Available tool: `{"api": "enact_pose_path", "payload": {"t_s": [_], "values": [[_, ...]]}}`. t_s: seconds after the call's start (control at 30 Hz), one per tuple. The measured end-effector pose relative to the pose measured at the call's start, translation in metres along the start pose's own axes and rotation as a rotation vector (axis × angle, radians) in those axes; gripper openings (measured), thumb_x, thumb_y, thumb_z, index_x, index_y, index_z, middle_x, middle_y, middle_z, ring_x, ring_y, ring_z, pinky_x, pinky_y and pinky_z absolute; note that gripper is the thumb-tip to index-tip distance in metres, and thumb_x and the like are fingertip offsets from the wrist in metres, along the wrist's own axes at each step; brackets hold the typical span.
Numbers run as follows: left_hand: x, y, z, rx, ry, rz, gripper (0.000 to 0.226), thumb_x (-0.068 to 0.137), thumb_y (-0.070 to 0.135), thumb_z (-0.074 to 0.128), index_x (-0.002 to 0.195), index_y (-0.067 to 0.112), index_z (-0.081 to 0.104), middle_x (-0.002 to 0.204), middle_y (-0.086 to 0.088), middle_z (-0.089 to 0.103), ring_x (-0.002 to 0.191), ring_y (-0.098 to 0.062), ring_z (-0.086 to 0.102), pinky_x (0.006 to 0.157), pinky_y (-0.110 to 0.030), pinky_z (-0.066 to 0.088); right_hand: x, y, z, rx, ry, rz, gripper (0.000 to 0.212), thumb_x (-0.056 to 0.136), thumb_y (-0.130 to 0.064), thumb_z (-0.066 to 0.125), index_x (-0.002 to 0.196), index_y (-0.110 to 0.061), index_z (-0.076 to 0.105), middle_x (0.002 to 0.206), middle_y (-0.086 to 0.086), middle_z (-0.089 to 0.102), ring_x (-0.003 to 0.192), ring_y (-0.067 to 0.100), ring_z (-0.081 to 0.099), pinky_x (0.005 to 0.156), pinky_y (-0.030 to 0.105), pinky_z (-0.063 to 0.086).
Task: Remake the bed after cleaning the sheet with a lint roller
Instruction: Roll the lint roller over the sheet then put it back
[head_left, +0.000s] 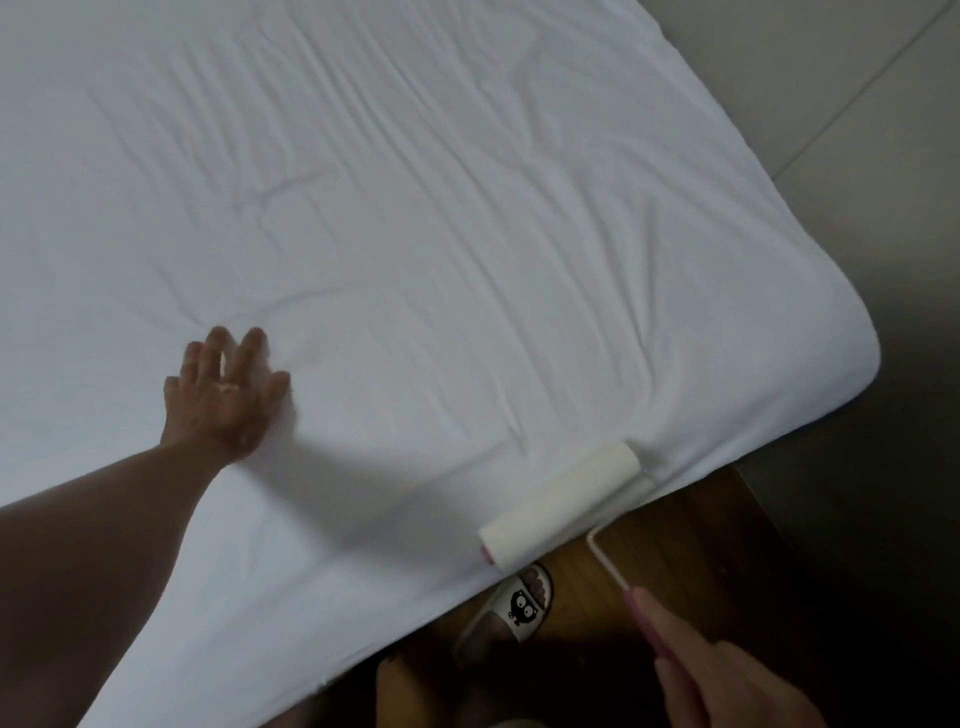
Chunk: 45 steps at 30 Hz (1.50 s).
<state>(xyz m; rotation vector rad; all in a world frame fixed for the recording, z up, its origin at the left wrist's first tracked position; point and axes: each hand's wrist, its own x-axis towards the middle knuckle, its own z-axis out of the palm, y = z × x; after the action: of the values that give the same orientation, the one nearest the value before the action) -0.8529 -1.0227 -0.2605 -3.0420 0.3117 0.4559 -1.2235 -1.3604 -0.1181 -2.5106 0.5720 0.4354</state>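
- A person leans over a bed covered in a white fitted sheet (415, 234), working a lint roller (563, 499) along the near edge of the mattress, close to its rounded corner.
- The job looks to be in its cleaning stage: the sheet lies bare and creased, with long wrinkles running across its middle, and no blanket, duvet or pillow shows anywhere in view.
- By that reading, the remaking of the bed has not begun. How much of the sheet has already been rolled cannot be told from its surface.
- The roller's pale sticky drum rests on the sheet right at the mattress edge, and its bent wire arm reaches back over the side to a pink handle (649, 623).
- The right hand (727, 680), low in the corner of the view, grips that handle, its fingers (675, 631) curled round it, one of them lying along the shaft.
- The left hand (228, 400) lies palm down on the sheet, well apart from the roller. Its fingers (254, 348) are straight and spread and hold nothing, seemingly pressing the cloth flat or steadying the person.
- Below the mattress edge, a foot in a white slipper (524, 603) with a black cartoon figure stands on a brown wooden surface (675, 545). Grey floor tiles (857, 130) run past the far side of the bed.
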Motion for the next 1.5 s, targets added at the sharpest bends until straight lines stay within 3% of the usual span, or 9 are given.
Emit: {"api": "enact_pose_path", "payload": {"t_s": [0.07,0.17,0.3,0.47,0.6,0.7,0.83,1.0,1.5], "values": [[0.009,-0.008,0.003,0.001,0.003,-0.013,0.066,0.094,0.069,0.024,0.149,0.035,0.020,0.159,-0.012,0.017,0.144,-0.039,0.019,0.106,-0.065,0.030,0.007,-0.025,0.015,0.057,-0.006,-0.048,0.071,0.080,-0.039,0.053,0.144,-0.059,0.030,0.052,-0.013,0.041,0.035,0.004,0.037,0.040,0.011,0.038],[0.020,-0.024,0.003,0.010,0.007,-0.044,0.073,0.091,0.073,0.015,0.154,0.037,0.010,0.165,-0.011,0.006,0.151,-0.036,0.006,0.114,-0.063,0.016,0.024,-0.053,0.050,0.073,0.025,-0.007,0.050,0.082,-0.034,0.048,0.129,-0.050,0.055,0.056,-0.009,0.043,0.032,0.012,0.026,0.036,0.012,0.037],[0.038,-0.050,0.000,0.031,0.008,-0.031,0.076,0.089,0.078,0.010,0.155,0.041,0.001,0.167,-0.007,-0.002,0.152,-0.032,-0.001,0.115,-0.064,0.010,0.044,-0.075,0.083,-0.001,0.065,0.030,0.053,0.083,-0.028,0.049,0.131,-0.048,0.049,0.055,-0.008,0.038,0.033,0.012,0.021,0.038,0.012,0.032],[0.065,-0.076,-0.005,0.010,0.010,-0.049,0.078,0.088,0.080,0.007,0.156,0.040,-0.002,0.167,-0.006,-0.004,0.153,-0.031,-0.004,0.114,-0.065,0.007,0.080,-0.113,0.084,-0.027,0.067,0.039,0.042,0.085,-0.030,0.045,0.113,-0.034,0.075,0.053,-0.005,0.039,0.031,0.017,0.033,0.040,0.010,0.029],[0.086,-0.091,-0.006,-0.010,0.008,-0.056,0.081,0.086,0.083,0.006,0.155,0.042,-0.006,0.167,-0.004,-0.007,0.153,-0.029,-0.009,0.115,-0.065,0.003,0.110,-0.136,0.087,-0.042,0.034,0.121,0.043,0.086,-0.039,0.043,0.115,-0.037,0.074,0.050,-0.001,0.044,0.032,0.019,0.042,0.039,0.012,0.036],[0.105,-0.101,-0.010,-0.018,-0.002,-0.062,0.083,0.084,0.085,0.004,0.154,0.043,-0.010,0.167,-0.003,-0.010,0.153,-0.028,-0.013,0.116,-0.065,-0.001,0.133,-0.154,0.087,-0.108,0.083,0.117,0.041,0.083,-0.032,0.056,0.119,-0.047,0.069,0.049,-0.003,0.045,0.036,0.017,0.043,0.040,0.023,0.039],[0.134,-0.116,-0.019,-0.025,-0.014,-0.060,0.084,0.083,0.086,0.002,0.154,0.044,-0.011,0.167,-0.001,-0.012,0.153,-0.029,-0.013,0.116,-0.065,-0.001,0.179,-0.181,0.083,-0.046,0.052,0.192,0.052,0.098,-0.041,0.042,0.131,-0.077,0.024,0.080,-0.009,0.057,0.078,0.014,0.060,0.069,0.027,0.047],[0.178,-0.140,-0.032,-0.016,-0.027,-0.072,0.087,0.080,0.088,-0.001,0.154,0.044,-0.011,0.167,-0.002,-0.012,0.153,-0.029,-0.012,0.115,-0.067,0.001,0.237,-0.233,0.070,-0.040,-0.038,0.229,0.045,0.101,-0.043,0.035,0.142,-0.059,0.029,0.101,-0.011,0.064,0.099,0.017,0.062,0.088,0.032,0.051],[0.250,-0.164,-0.049,-0.085,-0.024,-0.019,0.088,0.077,0.092,0.001,0.151,0.049,-0.016,0.165,-0.006,-0.019,0.151,-0.034,-0.018,0.111,-0.073,-0.004,0.385,-0.332,0.050,-0.044,0.049,0.145,0.037,0.103,-0.029,0.040,0.138,-0.037,0.050,0.125,-0.009,0.066,0.116,0.024,0.057,0.096,0.035,0.046]]}}
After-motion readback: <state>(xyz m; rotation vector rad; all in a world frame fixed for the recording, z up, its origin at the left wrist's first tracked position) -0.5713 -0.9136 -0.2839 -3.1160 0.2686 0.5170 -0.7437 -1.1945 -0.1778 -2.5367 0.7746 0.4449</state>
